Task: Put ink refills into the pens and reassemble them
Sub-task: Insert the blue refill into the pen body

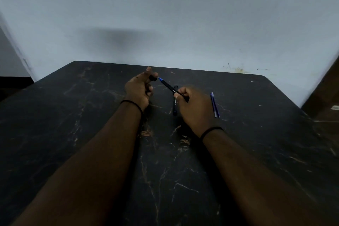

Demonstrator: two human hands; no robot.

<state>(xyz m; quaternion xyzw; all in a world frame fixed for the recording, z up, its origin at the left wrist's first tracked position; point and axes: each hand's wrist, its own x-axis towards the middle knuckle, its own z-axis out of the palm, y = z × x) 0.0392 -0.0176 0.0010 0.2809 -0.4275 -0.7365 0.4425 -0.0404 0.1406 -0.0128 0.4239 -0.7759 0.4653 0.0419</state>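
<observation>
My right hand (192,105) grips a black pen barrel (169,87) that slants up and to the left, with the blue tip of a refill (160,79) sticking out of its far end. My left hand (139,88) pinches a small black pen piece (152,78) between thumb and fingers, just left of that blue tip and a little apart from it. A second black pen (175,105) lies flat on the table, partly hidden under my right hand. Two blue refills (214,104) rest side by side on the table to the right of my right hand.
The dark marble-patterned table (91,134) runs back to a pale wall (165,14). A brown piece of furniture (324,97) stands past the table's right edge. Each wrist wears a thin black band.
</observation>
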